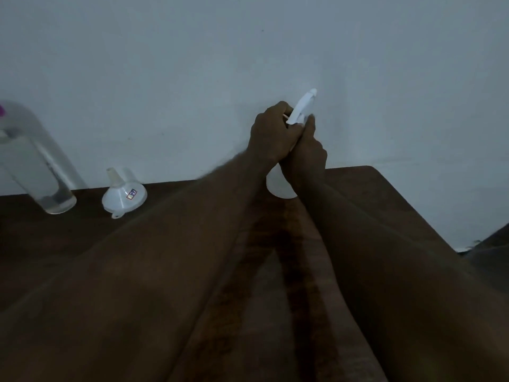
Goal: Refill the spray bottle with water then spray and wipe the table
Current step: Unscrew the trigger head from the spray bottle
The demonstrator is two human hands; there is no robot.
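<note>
Farthest left, at the tabletop's (371, 194) far left edge, a tall clear bottle (41, 172) stood upright against the pale wall (192, 64), a bit of pink cap (1, 110) showing at its top. It was blurred, and how much liquid it held could not be told. Just to its right, near the far edge, a translucent funnel (122, 195) sat upside down on its wide mouth with the spout pointing up, a small sticker (132, 194) on its side and a little tab at its near rim.

Well apart from these, toward the far right part of the tabletop, both forearms reached forward and met. The left hand (271, 133) was curled around the white spray head (301, 106), whose nozzle poked up and to the right above the knuckles. Beneath the hands, the spray bottle (278, 186) stood at the far edge, only its pale rounded base showing between the wrists. The right hand (307, 153), pressed against the left, was wrapped around the bottle just below the head. Whether the head was seated on the neck could not be told, as the fingers covered the joint. Beyond, the tabletop's rounded far right corner showed.
</note>
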